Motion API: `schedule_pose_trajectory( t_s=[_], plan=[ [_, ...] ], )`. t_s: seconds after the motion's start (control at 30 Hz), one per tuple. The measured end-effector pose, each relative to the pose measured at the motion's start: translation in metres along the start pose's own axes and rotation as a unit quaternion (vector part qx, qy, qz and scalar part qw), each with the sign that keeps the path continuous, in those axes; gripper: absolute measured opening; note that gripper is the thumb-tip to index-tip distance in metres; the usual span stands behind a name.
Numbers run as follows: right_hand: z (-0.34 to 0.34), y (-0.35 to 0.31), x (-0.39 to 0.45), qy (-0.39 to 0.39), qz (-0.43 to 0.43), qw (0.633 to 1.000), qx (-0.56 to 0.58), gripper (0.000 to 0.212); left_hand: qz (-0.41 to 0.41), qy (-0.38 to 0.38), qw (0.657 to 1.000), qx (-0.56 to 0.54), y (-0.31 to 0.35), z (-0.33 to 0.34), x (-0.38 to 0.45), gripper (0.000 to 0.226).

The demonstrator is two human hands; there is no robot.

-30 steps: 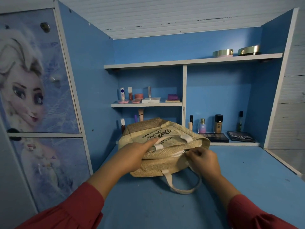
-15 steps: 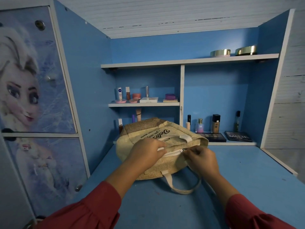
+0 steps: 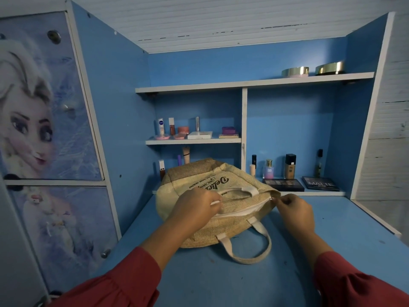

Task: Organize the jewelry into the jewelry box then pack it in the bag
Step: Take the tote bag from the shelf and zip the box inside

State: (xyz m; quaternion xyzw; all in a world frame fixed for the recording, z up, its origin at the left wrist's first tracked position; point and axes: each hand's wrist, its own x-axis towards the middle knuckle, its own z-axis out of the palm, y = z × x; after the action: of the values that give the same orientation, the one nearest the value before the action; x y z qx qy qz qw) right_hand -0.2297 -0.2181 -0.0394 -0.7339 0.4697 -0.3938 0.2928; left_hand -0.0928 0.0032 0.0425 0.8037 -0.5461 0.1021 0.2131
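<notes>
Head view, bag: woven tan bag (image 3: 212, 196) lies on its side on the blue desk (image 3: 332, 229), mouth toward the wearer, just in front of the low shelf of cosmetics (image 3: 287, 169).
Head view, zipper: white zipper tape (image 3: 241, 210) runs across the mouth; slider sits at the right end by the bag's corner.
Head view, left hand: left hand (image 3: 197, 207) curled over the mouth's left end, gripping fabric and bracing.
Head view, right hand: right hand (image 3: 294, 209) with thumb and fingertips pinching the zipper pull (image 3: 272, 199).
Head view, jewelry box: not visible; cannot tell whether it is inside.
Risk, snag: loose weave near the corner could catch in the slider if pulled at an angle.
Risk, slide: if the left grip slackens, the whole bag may drag right rather than the zipper travel.
Risk, handle: lower strap (image 3: 245, 247) hangs free, could tangle on lifting.
Risk, shelf: a shove backward may topple bottles.
</notes>
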Motion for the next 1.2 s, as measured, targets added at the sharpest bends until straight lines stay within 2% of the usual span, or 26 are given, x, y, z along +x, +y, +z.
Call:
schedule_pose_trajectory(
  t_s=[0.1, 0.2, 0.33, 0.4, 0.47, 0.53, 0.6, 0.67, 0.77, 0.83, 0.9, 1.0, 1.1, 1.2],
  plan=[
    [0.003, -0.002, 0.003, -0.006, 0.021, 1.0, 0.007, 0.017, 0.003, -0.014, 1.0, 0.006, 0.003, 0.001, -0.001, 0.021],
    [0.006, -0.003, 0.004, -0.02, 0.049, 0.996, 0.066, 0.021, 0.008, -0.018, 1.0, 0.014, 0.008, 0.0, 0.001, 0.023],
    [0.003, -0.014, -0.002, -0.049, 0.137, 0.973, 0.18, 0.058, 0.004, -0.014, 1.0, 0.007, 0.022, 0.002, 0.007, 0.025],
    [0.002, -0.028, -0.007, -0.091, 0.187, 0.95, 0.233, 0.067, 0.013, -0.024, 1.0, 0.01, 0.034, 0.007, 0.009, 0.026],
    [-0.004, -0.046, -0.015, -0.162, 0.224, 0.921, 0.275, 0.057, 0.029, -0.052, 0.998, -0.002, 0.048, 0.011, 0.009, 0.032],
    [-0.009, -0.058, -0.019, -0.228, 0.239, 0.912, 0.243, 0.053, 0.027, -0.068, 0.996, -0.045, 0.058, 0.011, 0.013, 0.041],
    [-0.012, -0.062, -0.018, -0.25, 0.243, 0.914, 0.207, 0.057, 0.007, -0.029, 0.998, -0.055, 0.053, 0.008, 0.023, 0.042],
    [-0.016, -0.062, -0.018, -0.251, 0.217, 0.927, 0.174, 0.062, -0.027, 0.041, 0.998, -0.037, 0.032, 0.004, 0.037, 0.036],
    [-0.017, -0.059, -0.019, -0.249, 0.176, 0.946, 0.108, 0.062, -0.101, 0.117, 0.987, 0.032, -0.021, -0.001, 0.054, 0.026],
    [-0.019, -0.059, -0.02, -0.267, 0.182, 0.938, 0.127, 0.049, -0.155, 0.088, 0.979, 0.103, -0.056, 0.002, 0.062, 0.028],
    [-0.02, -0.062, -0.018, -0.276, 0.197, 0.928, 0.157, 0.034, -0.201, 0.036, 0.974, 0.095, -0.079, 0.005, 0.064, 0.029],
    [-0.018, -0.072, -0.008, -0.247, 0.206, 0.931, 0.171, 0.011, -0.204, 0.03, 0.974, 0.095, -0.088, 0.006, 0.06, 0.027],
    [-0.02, -0.083, 0.007, -0.217, 0.209, 0.942, 0.149, 0.008, -0.204, 0.045, 0.973, 0.099, -0.083, 0.001, 0.054, 0.031],
    [-0.032, -0.099, 0.024, -0.21, 0.117, 0.965, 0.105, 0.017, -0.234, -0.013, 0.971, 0.05, -0.081, -0.002, 0.048, 0.044]
  ],
)
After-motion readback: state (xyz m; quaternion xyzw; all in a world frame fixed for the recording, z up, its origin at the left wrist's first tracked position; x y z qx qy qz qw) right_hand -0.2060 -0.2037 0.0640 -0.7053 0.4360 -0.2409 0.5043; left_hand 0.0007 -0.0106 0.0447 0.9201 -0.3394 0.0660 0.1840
